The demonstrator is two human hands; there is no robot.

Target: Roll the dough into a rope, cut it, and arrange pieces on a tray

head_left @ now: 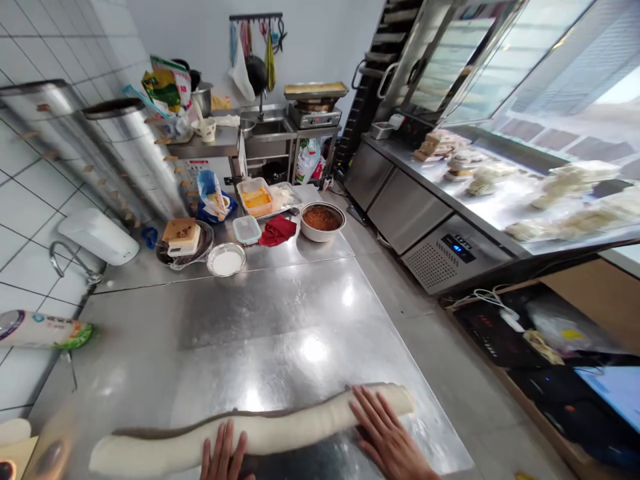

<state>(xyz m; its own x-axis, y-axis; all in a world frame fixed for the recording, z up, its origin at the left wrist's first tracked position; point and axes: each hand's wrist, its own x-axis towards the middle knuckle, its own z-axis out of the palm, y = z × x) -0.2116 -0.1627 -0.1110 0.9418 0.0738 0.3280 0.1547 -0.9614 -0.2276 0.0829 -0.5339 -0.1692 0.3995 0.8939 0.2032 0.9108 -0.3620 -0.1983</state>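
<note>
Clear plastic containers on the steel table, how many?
2: a clear tub with orange contents at the far end, and a lidded clear box nearer, beside the red cloth. More could be hidden.

A long roll of dough [250, 433] lies at 6 o'clock on the stainless steel bench [280, 313]. Toward 12 o'clock sit a bowl of reddish-brown paste [323, 221], a red cloth [278, 230], a lidded plastic tub [247, 229] and a dish of white powder [226, 260].

Long rolled dough log [260, 433], pale and slightly wavy, dark brown seam [170, 427] along its far edge, lying across my steel worktop [280, 333]
</note>
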